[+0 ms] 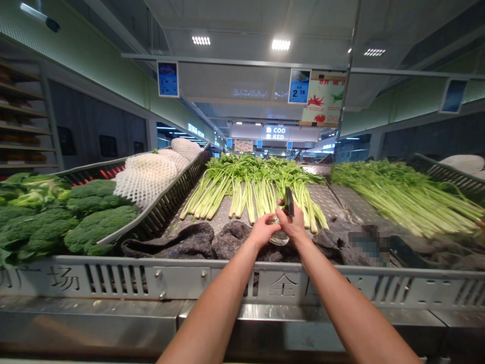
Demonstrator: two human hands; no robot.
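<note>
A clear spray bottle with a dark head (279, 238) is held between both my hands, low over the front of the celery display. My left hand (263, 230) is closed around the side of its clear body. At the upper part, my right hand (294, 221) grips the bottle, and the dark head sticks up above its fingers. Just beyond my hands, bunches of celery (242, 189) lie side by side, leaves to the back and pale stalk ends towards me. A crumpled dark grey cloth (193, 240) runs along the front, below and around the bottle.
Broccoli (102, 217) fills the left side, beside white foam-net-wrapped produce (151, 174) and a slanted dark crate wall (178, 194). A grey slotted barrier (182, 275) edges the front. The mirror (401, 202) on the right reflects the celery. Price signs (299, 86) hang overhead.
</note>
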